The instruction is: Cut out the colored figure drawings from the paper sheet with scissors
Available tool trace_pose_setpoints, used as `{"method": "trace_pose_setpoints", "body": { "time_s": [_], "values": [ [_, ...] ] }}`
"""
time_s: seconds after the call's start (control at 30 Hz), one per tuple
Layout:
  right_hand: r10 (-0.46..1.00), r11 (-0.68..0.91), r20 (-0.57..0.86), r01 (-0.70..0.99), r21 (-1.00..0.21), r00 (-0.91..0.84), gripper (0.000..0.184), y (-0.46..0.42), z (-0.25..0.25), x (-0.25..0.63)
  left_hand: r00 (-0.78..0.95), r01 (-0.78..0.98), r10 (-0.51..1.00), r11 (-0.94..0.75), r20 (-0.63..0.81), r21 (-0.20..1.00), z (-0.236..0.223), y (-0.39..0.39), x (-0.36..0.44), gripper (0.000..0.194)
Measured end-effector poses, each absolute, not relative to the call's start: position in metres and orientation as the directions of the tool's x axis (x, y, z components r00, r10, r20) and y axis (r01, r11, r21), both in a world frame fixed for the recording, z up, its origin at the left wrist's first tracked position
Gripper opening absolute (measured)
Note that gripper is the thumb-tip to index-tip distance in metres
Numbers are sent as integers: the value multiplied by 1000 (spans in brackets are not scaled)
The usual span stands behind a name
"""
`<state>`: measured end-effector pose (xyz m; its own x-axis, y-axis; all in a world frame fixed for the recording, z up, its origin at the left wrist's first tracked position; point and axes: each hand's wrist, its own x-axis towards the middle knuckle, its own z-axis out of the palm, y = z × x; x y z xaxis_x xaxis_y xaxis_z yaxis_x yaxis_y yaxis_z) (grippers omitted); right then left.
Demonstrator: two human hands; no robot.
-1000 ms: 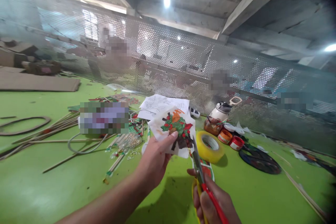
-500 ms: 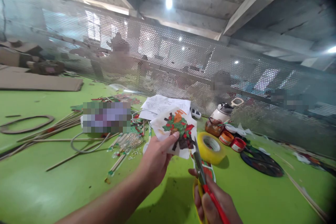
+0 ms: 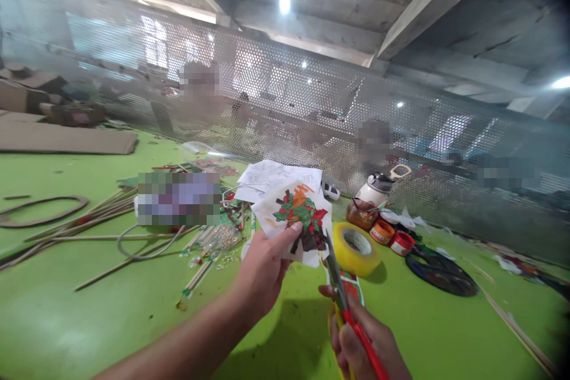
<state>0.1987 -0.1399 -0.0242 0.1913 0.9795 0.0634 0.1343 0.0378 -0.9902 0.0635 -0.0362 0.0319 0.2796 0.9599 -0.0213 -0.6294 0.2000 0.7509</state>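
Note:
Between the thumb and fingers of my left hand (image 3: 262,270) is a white paper cutout (image 3: 271,214) with a painted picture of green leaves, red shapes and dark brown parts. My right hand (image 3: 365,338) grips scissors (image 3: 341,291) with one red and one yellow handle. Their blades point up at the right edge of the paper; whether they bite into it I cannot tell. Beneath the scissors, partly hidden, lies another red and green printed piece (image 3: 351,288). Just right of the paper rests a roll of yellow tape (image 3: 356,249).
Behind the paper are sheets with line drawings (image 3: 262,178). Thin sticks (image 3: 102,208) and small beads (image 3: 227,237) lie left. Paint jars (image 3: 402,243), a dark palette (image 3: 440,270) and a white kettle-like container (image 3: 374,190) stand right. A perforated screen (image 3: 285,101) borders the green table (image 3: 178,338).
The view has shifted very slightly, so everything sits a little further left. Both hands keep their hold on the paper and scissors, and the blades stay at the paper's right edge.

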Motion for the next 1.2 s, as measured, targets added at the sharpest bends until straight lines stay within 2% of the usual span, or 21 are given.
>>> {"method": "trace_pose_setpoints", "body": {
  "time_s": [0.1,0.33,0.6,0.77,0.97,1.2],
  "values": [
    [975,-28,1,126,-992,224,83,-141,-19,197,288,-624,957,198,-13,756,31,-36,63,35],
    [972,10,44,145,-989,231,74,-140,-28,203,282,-628,960,186,-3,755,29,-34,62,27],
    [960,37,65,105,-994,271,75,-136,-23,196,279,-642,960,189,-3,743,28,-34,63,22],
    [979,14,36,112,-994,199,80,-136,-23,199,270,-645,963,182,-2,742,28,-32,62,17],
    [988,35,49,99,-994,144,78,-134,-35,208,283,-653,959,181,15,736,30,-31,63,21],
    [972,25,44,83,-996,232,78,-135,-28,198,242,-661,970,146,26,736,31,-37,63,20]
  ]
}}
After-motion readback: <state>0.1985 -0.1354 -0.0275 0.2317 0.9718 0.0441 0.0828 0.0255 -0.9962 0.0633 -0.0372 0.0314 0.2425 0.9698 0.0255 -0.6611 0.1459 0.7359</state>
